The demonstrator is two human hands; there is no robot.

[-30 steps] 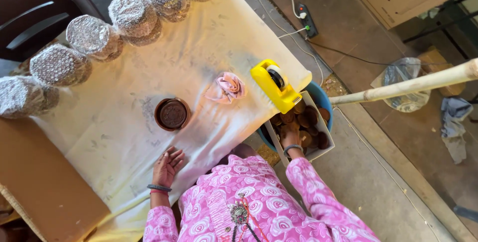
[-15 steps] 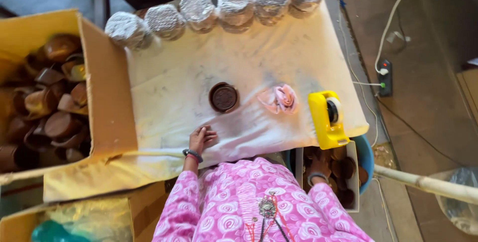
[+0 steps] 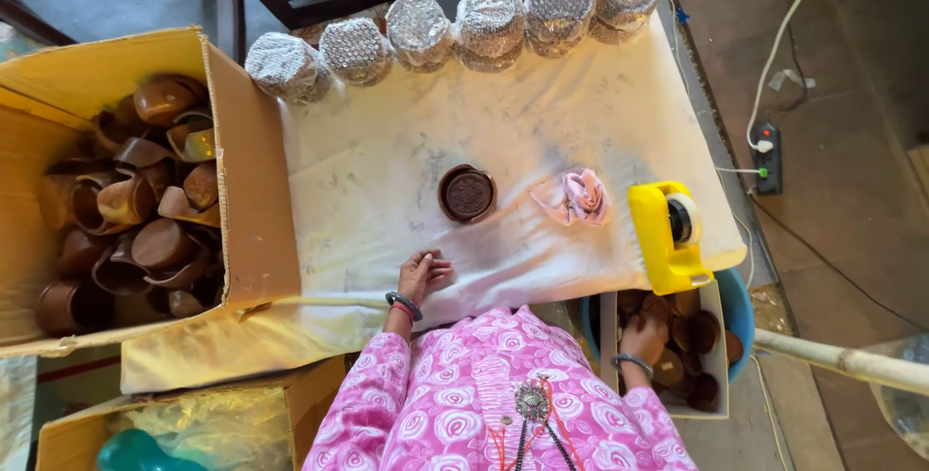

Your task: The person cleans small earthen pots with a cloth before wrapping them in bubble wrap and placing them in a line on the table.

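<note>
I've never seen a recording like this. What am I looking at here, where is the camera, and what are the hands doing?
There is no machine here: a person in a pink patterned top works with bare hands, and a camera worn on the head looks straight down. The left hand rests on the near edge of a table covered with a white sheet and holds nothing. The right hand reaches down into a small box of brown pieces beside the table; whether it has gripped one cannot be seen. On the sheet lie a round brown dish, a crumpled pink cloth and a yellow tape dispenser. Along the far edge stand six bubble-wrapped bundles. To the left is a large cardboard box full of brown cups.
</note>
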